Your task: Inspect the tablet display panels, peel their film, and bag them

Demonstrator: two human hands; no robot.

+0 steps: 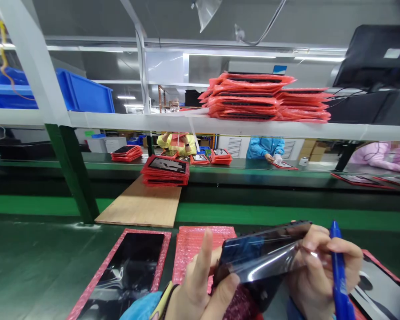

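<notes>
Lying at the left of the green tabletop (30, 266), a dark panel (126, 271) rests on pink wrap (98, 274), with a bare pink bag (193, 246) just beside it. The left hand (200, 289) has its grip closed on the near left end of a screen (256, 251), thumb underneath and index finger standing free. The screen is held tilted above the tabletop between both hands, and a shiny film (273, 266) curls off its lower face. The right hand (320, 271) pinches the screen's right end, seemingly the film's edge too, and clamps a blue pen (338, 275) upright in the same grip. That crowded grip looks like the weak point: the pen could knock or scratch the glass, or the screen could slip and drop onto the bag. The loose film may also crease.
</notes>
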